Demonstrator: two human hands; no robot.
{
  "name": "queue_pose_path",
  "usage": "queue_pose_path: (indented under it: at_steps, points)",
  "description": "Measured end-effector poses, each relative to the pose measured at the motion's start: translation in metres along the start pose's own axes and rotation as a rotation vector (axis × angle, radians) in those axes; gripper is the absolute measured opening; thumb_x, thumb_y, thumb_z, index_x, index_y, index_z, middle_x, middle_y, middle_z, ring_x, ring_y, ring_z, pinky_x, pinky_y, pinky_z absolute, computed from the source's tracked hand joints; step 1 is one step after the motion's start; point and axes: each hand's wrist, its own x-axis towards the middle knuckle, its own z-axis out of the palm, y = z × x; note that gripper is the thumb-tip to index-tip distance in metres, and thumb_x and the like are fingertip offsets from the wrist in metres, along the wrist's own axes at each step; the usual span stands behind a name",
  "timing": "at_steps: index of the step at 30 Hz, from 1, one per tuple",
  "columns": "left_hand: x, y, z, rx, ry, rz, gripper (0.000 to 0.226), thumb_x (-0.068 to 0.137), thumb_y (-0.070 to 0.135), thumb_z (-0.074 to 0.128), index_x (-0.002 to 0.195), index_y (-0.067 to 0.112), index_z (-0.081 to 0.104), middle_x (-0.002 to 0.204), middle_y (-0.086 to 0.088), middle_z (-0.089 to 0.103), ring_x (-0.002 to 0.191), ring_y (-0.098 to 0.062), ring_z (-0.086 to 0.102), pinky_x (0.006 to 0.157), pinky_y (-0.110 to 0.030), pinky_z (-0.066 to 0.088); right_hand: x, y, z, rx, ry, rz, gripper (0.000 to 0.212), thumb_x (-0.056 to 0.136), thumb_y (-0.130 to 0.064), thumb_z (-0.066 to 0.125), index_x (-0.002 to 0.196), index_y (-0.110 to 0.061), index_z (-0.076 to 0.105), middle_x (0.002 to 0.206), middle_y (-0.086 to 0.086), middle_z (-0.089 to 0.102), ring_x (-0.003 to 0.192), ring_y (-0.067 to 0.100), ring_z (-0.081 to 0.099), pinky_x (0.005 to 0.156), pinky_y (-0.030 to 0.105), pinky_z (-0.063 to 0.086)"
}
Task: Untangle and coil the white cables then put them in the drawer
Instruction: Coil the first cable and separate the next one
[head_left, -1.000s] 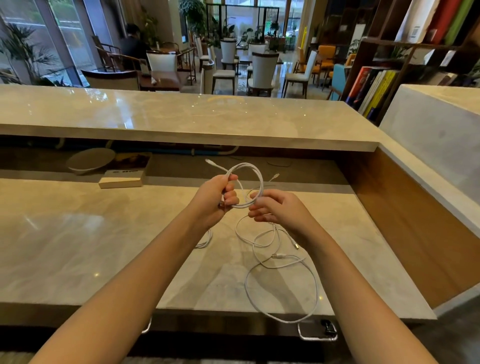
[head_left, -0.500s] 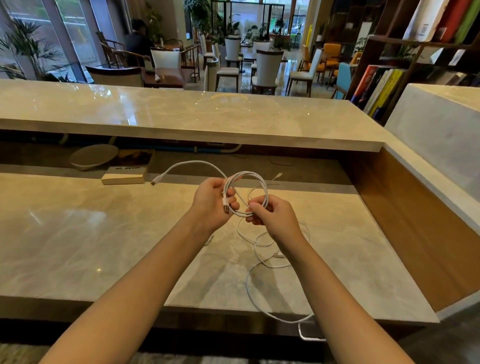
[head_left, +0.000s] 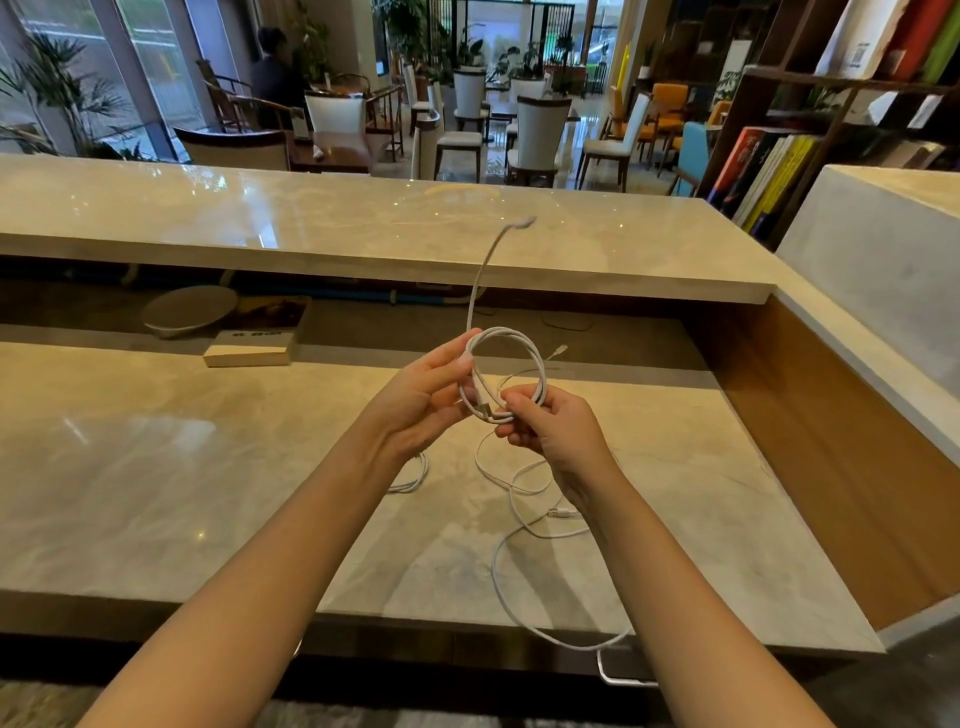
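A white cable coil (head_left: 524, 353) of a few loops is held up above the marble desk (head_left: 156, 493). My left hand (head_left: 421, 400) pinches its left side and my right hand (head_left: 556, 436) grips its bottom. The coil's free end (head_left: 485, 270) whips upward, its plug blurred. More loose white cable (head_left: 519, 545) lies tangled on the desk under my right forearm, one loop hanging past the front edge. A short stretch of white cable (head_left: 413, 480) shows beneath my left wrist. A metal drawer handle (head_left: 618, 673) sits below the desk's front edge.
A raised marble counter (head_left: 363, 228) runs along the back, a wooden side wall (head_left: 841, 457) at the right. A boxed item (head_left: 252, 348) and a round grey plate (head_left: 189, 309) sit under the counter at back left. Chairs, bookshelves and a seated person lie beyond.
The cable's free end has swung from the left to straight up over the counter. My left fingers have opened to a pinch, and my right hand now grips the coil's bottom.
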Motion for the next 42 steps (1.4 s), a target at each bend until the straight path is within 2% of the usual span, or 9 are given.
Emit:
queue_pose_path:
  at_steps: [7, 11, 13, 18, 24, 27, 32, 37, 42]
  points:
    - [0.002, -0.005, 0.009, 0.567, 0.337, 0.231, 0.037, 0.084, -0.004, 0.057, 0.117, 0.012, 0.059, 0.085, -0.006, 0.059, 0.071, -0.017, 0.059, 0.069, -0.027, 0.056, 0.0, 0.002, 0.005, -0.06, 0.022, -0.053, 0.008, 0.092, -0.013, 0.056, 0.088, -0.012, 0.063, 0.076, 0.006, 0.067, 0.064, 0.014, 0.064, 0.06, 0.019, 0.052]
    - [0.004, -0.01, 0.017, 0.746, 0.455, 0.382, 0.033, 0.082, -0.003, 0.06, 0.106, 0.02, 0.058, 0.086, -0.003, 0.058, 0.072, -0.014, 0.058, 0.06, -0.019, 0.053, 0.002, 0.008, 0.008, -0.085, 0.071, -0.083, 0.009, 0.091, -0.012, 0.055, 0.089, -0.014, 0.063, 0.079, 0.003, 0.067, 0.071, 0.013, 0.06, 0.064, 0.022, 0.049]
    - [0.006, -0.009, 0.016, 0.707, 0.499, 0.376, 0.032, 0.082, -0.003, 0.06, 0.105, 0.019, 0.058, 0.088, -0.005, 0.059, 0.075, -0.015, 0.058, 0.062, -0.021, 0.053, 0.004, 0.007, 0.009, -0.085, 0.055, -0.099, 0.009, 0.091, -0.01, 0.055, 0.091, -0.012, 0.064, 0.078, 0.002, 0.067, 0.069, 0.01, 0.059, 0.064, 0.022, 0.049]
    - [0.008, -0.006, 0.013, 0.302, 0.529, 0.157, 0.029, 0.084, -0.002, 0.062, 0.11, 0.01, 0.059, 0.089, -0.007, 0.062, 0.076, -0.016, 0.061, 0.069, -0.025, 0.055, 0.004, 0.006, 0.008, -0.121, -0.005, -0.143, 0.01, 0.089, -0.005, 0.055, 0.088, -0.009, 0.064, 0.074, 0.002, 0.064, 0.063, 0.006, 0.059, 0.061, 0.02, 0.048]
    - [0.006, -0.015, 0.014, 0.95, 0.638, 0.577, 0.026, 0.081, -0.001, 0.061, 0.095, 0.02, 0.053, 0.077, 0.005, 0.052, 0.067, -0.009, 0.05, 0.056, -0.012, 0.042, 0.006, 0.007, 0.01, -0.16, 0.113, -0.17, 0.011, 0.09, -0.011, 0.056, 0.086, -0.016, 0.065, 0.079, 0.007, 0.067, 0.074, 0.014, 0.062, 0.065, 0.023, 0.051]
    - [0.01, -0.015, 0.007, 1.016, 0.598, 0.443, 0.024, 0.083, 0.002, 0.06, 0.099, 0.018, 0.051, 0.081, 0.002, 0.052, 0.068, -0.01, 0.05, 0.059, -0.018, 0.045, 0.006, 0.005, 0.01, -0.14, 0.107, -0.178, 0.012, 0.091, -0.013, 0.056, 0.09, -0.021, 0.064, 0.083, 0.006, 0.068, 0.077, 0.014, 0.062, 0.066, 0.021, 0.051]
    - [0.008, -0.01, -0.004, 0.64, 0.382, 0.07, 0.021, 0.089, 0.004, 0.056, 0.108, 0.011, 0.058, 0.09, -0.01, 0.066, 0.08, -0.02, 0.065, 0.075, -0.031, 0.056, 0.003, 0.009, 0.008, 0.046, -0.045, -0.077, 0.014, 0.091, -0.015, 0.056, 0.096, -0.024, 0.066, 0.082, 0.001, 0.069, 0.081, 0.013, 0.058, 0.074, 0.027, 0.041]
    - [0.005, -0.014, -0.015, 0.55, 0.289, -0.018, 0.028, 0.086, 0.005, 0.062, 0.113, 0.008, 0.059, 0.097, -0.017, 0.07, 0.087, -0.023, 0.069, 0.07, -0.028, 0.056, 0.003, 0.011, 0.006, 0.297, -0.32, 0.155, 0.022, 0.091, -0.006, 0.048, 0.096, -0.014, 0.068, 0.063, -0.002, 0.056, 0.068, 0.01, 0.052, 0.068, 0.027, 0.035]
    - [0.005, -0.029, -0.015, 0.571, 0.44, 0.125, 0.015, 0.089, 0.007, 0.059, 0.104, 0.006, 0.055, 0.092, -0.016, 0.069, 0.076, -0.018, 0.07, 0.059, -0.021, 0.054, 0.007, 0.019, 0.006, 0.355, -0.227, 0.256, 0.01, 0.094, -0.005, 0.046, 0.095, -0.011, 0.054, 0.058, 0.0, 0.052, 0.058, 0.011, 0.048, 0.066, 0.027, 0.038]
